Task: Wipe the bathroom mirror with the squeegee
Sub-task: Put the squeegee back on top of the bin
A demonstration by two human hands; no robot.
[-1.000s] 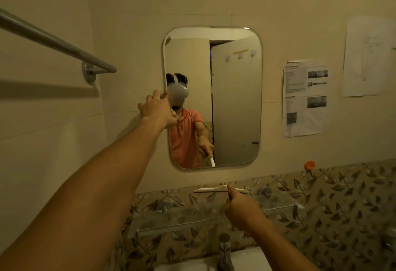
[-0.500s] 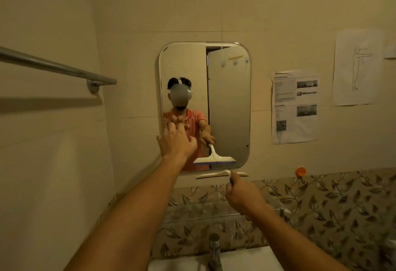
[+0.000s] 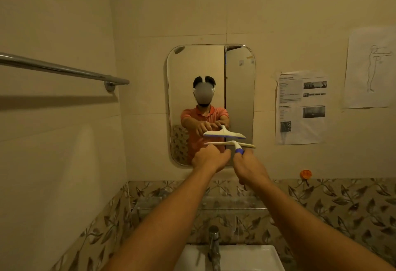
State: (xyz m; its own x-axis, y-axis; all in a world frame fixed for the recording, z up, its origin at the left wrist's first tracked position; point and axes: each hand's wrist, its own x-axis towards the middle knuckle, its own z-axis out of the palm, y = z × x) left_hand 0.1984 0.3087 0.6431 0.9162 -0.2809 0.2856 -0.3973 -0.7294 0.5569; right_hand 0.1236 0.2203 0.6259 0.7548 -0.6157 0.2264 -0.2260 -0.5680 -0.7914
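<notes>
My right hand (image 3: 249,168) is closed around the squeegee (image 3: 230,144) handle, blade level against the lower part of the mirror (image 3: 199,67). My left hand (image 3: 209,158) sits just beside the blade's left end, fingers curled; I cannot tell if it grips

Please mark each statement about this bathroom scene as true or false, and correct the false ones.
1. The right hand holds the squeegee by its handle. True.
2. The squeegee blade lies roughly horizontal, near the bottom of the mirror. True.
3. The left hand rests on the towel bar. False: it is at the squeegee blade's left end.
4. Papers hang left of the mirror. False: they hang to its right.
</notes>
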